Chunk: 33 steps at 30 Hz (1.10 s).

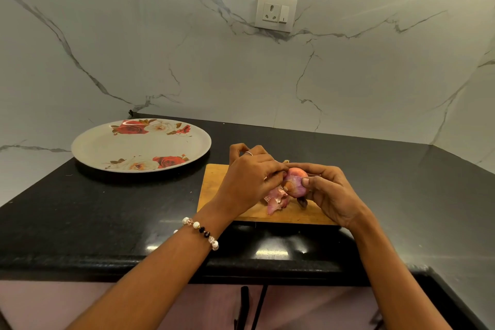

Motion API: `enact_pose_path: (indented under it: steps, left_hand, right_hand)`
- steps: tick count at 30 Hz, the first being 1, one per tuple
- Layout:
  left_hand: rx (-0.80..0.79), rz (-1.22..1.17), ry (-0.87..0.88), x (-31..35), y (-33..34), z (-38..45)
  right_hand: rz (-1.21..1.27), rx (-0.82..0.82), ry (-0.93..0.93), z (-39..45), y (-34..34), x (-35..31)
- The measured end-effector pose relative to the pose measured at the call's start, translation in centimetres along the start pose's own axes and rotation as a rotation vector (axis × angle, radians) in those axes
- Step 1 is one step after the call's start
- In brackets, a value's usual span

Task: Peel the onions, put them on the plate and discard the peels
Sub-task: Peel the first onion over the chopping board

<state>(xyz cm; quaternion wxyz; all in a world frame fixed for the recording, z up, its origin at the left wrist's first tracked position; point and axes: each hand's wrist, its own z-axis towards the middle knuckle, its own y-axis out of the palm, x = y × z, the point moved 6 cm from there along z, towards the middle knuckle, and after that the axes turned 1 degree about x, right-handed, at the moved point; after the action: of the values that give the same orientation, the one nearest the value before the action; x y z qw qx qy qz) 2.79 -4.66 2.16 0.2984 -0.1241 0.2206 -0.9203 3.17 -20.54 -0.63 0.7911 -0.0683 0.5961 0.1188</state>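
Observation:
A pink-purple onion [296,182] is held just above a wooden cutting board [214,185]. My right hand [330,193] grips the onion from the right, thumb on its front. My left hand [250,179] is curled against the onion's left side, its fingers pinching the loosened skin there. Loose pink peels [277,199] hang and lie under the onion on the board. A round plate [93,147] with red and white roses sits on the counter to the left, with nothing on it.
The black stone counter [107,211] ends at a front edge near me. A marble wall with a socket [276,12] stands behind. A small dark scrap [303,202] lies on the board. Cabinet doors show below the counter.

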Motion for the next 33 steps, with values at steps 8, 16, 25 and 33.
enact_pose_path:
  steps: [8,16,25,33]
  left_hand:
    - [0.054,0.191,0.058,0.9,-0.1,0.0]
    - [0.071,0.214,0.074,0.9,0.0,0.0]
    - [-0.008,0.030,-0.085,-0.1,0.0,0.4]
    - [-0.067,-0.175,-0.111,-0.2,-0.1,0.4]
  right_hand:
    - [-0.017,0.013,-0.020,-0.1,0.1,-0.3]
    - [-0.050,-0.041,-0.006,-0.1,0.3,-0.2]
    - [-0.033,-0.040,-0.063,0.0,0.1,-0.4]
    - [-0.037,-0.021,-0.059,-0.1,0.1,-0.5]
